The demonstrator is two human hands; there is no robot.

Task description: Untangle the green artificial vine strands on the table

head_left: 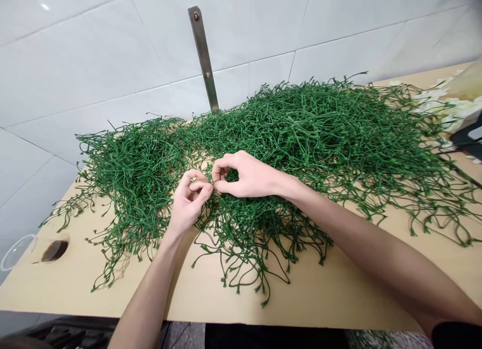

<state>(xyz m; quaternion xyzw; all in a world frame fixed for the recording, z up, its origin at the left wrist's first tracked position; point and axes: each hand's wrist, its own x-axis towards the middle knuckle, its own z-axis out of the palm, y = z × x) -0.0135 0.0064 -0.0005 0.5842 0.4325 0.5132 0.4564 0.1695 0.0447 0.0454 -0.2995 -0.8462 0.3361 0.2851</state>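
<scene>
A broad heap of thin green plastic flower stems with small star-shaped ends covers much of the table. My left hand and my right hand meet over the middle of it, fingertips nearly touching. Each hand pinches thumb against forefinger. Between the fingertips a bit of green shows, seemingly a stem, though its full length is lost against the heap. To the left of my hands lies a smaller pile of the same stems, and loose stems trail toward the front edge.
An upright metal bracket stands against the tiled wall behind the stems. At the left, the tabletop has a dark round hole beside a clear plastic cup. White petals lie at the far right.
</scene>
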